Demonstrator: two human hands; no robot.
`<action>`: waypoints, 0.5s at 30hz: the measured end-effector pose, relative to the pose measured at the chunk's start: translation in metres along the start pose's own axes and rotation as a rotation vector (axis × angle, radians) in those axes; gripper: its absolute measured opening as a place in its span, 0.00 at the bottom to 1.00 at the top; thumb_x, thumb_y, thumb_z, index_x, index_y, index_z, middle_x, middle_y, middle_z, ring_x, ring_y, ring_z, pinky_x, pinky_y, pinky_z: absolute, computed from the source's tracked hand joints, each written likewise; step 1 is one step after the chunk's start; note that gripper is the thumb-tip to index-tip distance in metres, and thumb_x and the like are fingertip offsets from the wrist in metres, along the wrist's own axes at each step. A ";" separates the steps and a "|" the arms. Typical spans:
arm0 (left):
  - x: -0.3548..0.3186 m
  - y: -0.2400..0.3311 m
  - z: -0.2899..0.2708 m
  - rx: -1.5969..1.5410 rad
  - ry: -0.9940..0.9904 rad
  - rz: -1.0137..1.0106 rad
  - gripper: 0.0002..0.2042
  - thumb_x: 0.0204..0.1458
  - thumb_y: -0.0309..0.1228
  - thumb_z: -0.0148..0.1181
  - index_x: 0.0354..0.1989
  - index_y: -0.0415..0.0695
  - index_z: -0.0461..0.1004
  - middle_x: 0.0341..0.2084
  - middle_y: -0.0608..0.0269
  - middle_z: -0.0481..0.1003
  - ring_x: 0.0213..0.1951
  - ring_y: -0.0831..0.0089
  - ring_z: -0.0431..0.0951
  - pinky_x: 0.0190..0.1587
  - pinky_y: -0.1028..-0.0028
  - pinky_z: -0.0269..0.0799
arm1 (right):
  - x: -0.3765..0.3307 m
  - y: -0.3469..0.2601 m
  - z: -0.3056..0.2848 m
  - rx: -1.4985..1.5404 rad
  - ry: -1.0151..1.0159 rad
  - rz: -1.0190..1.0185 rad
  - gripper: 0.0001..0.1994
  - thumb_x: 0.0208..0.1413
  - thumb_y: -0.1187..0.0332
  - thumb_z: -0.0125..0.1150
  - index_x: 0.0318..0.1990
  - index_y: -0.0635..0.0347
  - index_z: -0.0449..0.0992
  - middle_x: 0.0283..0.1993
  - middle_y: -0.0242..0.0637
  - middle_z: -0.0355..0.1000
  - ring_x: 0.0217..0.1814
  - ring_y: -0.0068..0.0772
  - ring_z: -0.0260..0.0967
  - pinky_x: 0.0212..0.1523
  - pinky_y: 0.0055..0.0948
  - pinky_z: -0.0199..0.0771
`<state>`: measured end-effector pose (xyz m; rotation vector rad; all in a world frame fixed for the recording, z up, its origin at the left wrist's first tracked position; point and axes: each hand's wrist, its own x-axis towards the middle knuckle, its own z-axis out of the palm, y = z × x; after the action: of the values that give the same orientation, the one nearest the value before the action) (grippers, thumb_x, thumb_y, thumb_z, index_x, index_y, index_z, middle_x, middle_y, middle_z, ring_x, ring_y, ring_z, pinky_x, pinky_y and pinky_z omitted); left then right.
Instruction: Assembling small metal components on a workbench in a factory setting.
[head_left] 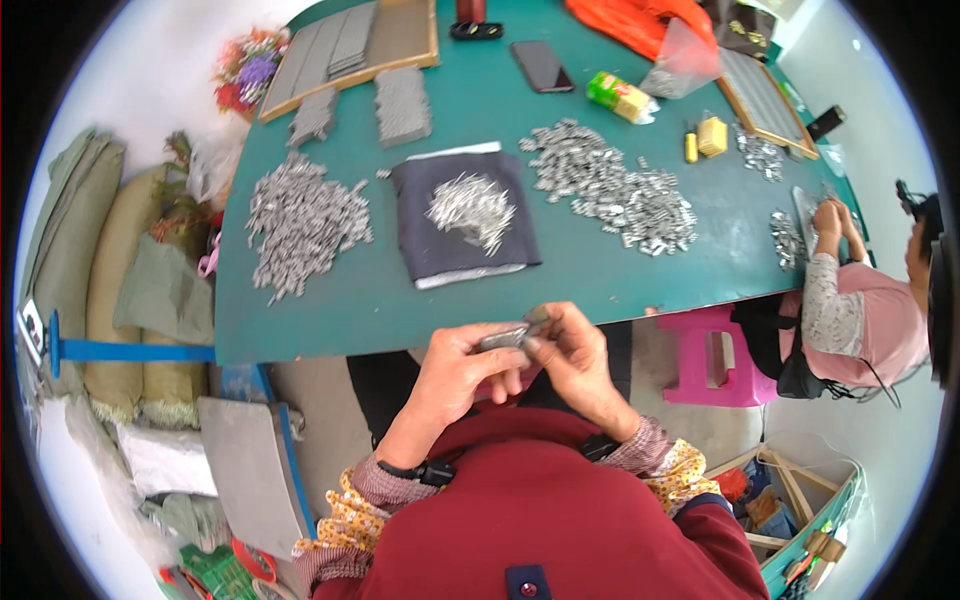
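Note:
Just past the table's near edge, in front of my body, my left hand [450,370] is closed round a small grey metal piece [503,338]. Beside it my right hand [582,368] pinches at the far end of that piece with thumb and forefinger; the fingers partly hide what they grip. Ahead of my hands a folded dark cloth [420,245] bears a heap of thin silvery pins [470,212]. Left of the cloth lies a pile of small grey metal parts [300,225], and to its right spreads another such pile [610,185].
The green table [340,335] also carries stacked grey blocks [402,105], a wooden tray [430,40], a phone [542,66] and a yellow-green packet [620,97]. At the right a co-worker [865,310] handles parts near a pink stool [710,360]. Sacks [125,280] stand left.

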<state>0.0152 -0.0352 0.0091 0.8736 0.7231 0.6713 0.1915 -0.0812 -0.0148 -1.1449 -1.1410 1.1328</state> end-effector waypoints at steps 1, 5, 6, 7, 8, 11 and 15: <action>-0.002 -0.002 0.001 0.042 0.028 -0.014 0.14 0.54 0.22 0.63 0.48 0.31 0.76 0.27 0.55 0.80 0.20 0.74 0.77 0.18 0.80 0.70 | -0.002 0.003 0.001 0.019 -0.002 -0.032 0.11 0.57 0.82 0.59 0.47 0.63 0.71 0.34 0.28 0.71 0.36 0.15 0.67 0.37 0.19 0.69; 0.002 -0.009 0.002 -0.075 0.131 -0.029 0.08 0.57 0.26 0.62 0.40 0.33 0.78 0.23 0.57 0.78 0.17 0.75 0.76 0.16 0.81 0.67 | -0.001 -0.003 -0.015 -0.023 -0.029 -0.028 0.12 0.56 0.82 0.60 0.47 0.64 0.71 0.35 0.32 0.72 0.37 0.19 0.69 0.38 0.22 0.70; 0.003 -0.011 0.002 0.005 0.166 -0.010 0.08 0.59 0.27 0.61 0.39 0.34 0.76 0.25 0.54 0.78 0.18 0.73 0.77 0.16 0.80 0.69 | 0.004 -0.006 -0.024 -0.235 0.034 -0.138 0.12 0.54 0.82 0.60 0.46 0.64 0.72 0.35 0.36 0.72 0.36 0.25 0.71 0.38 0.25 0.71; 0.003 -0.014 0.002 0.009 0.156 -0.006 0.08 0.59 0.27 0.61 0.39 0.34 0.76 0.25 0.54 0.78 0.18 0.73 0.77 0.16 0.80 0.69 | 0.009 -0.008 -0.033 -0.444 0.096 -0.244 0.13 0.53 0.83 0.60 0.46 0.65 0.73 0.35 0.40 0.72 0.36 0.32 0.73 0.39 0.28 0.73; 0.004 -0.018 0.001 -0.036 0.170 0.011 0.07 0.59 0.27 0.59 0.39 0.34 0.75 0.26 0.53 0.79 0.20 0.71 0.78 0.18 0.78 0.71 | 0.018 -0.005 -0.047 -0.607 0.163 -0.288 0.13 0.50 0.82 0.60 0.45 0.65 0.75 0.36 0.47 0.72 0.38 0.48 0.72 0.40 0.37 0.73; 0.004 -0.019 -0.006 -0.083 0.137 -0.003 0.07 0.60 0.27 0.57 0.40 0.35 0.73 0.29 0.49 0.79 0.23 0.67 0.80 0.21 0.76 0.75 | 0.039 0.016 -0.087 -0.982 0.367 -0.316 0.12 0.51 0.78 0.60 0.44 0.63 0.76 0.37 0.47 0.68 0.43 0.52 0.67 0.44 0.44 0.69; 0.010 -0.014 -0.011 -0.113 0.057 -0.017 0.06 0.59 0.24 0.57 0.42 0.35 0.72 0.33 0.46 0.79 0.28 0.64 0.82 0.27 0.73 0.79 | 0.071 0.028 -0.105 -1.149 0.359 -0.365 0.09 0.51 0.76 0.61 0.40 0.62 0.75 0.36 0.45 0.66 0.42 0.50 0.65 0.42 0.45 0.67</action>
<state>0.0150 -0.0295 -0.0102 0.7468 0.7360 0.7173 0.2999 -0.0162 -0.0444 -1.7771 -1.6522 -0.1230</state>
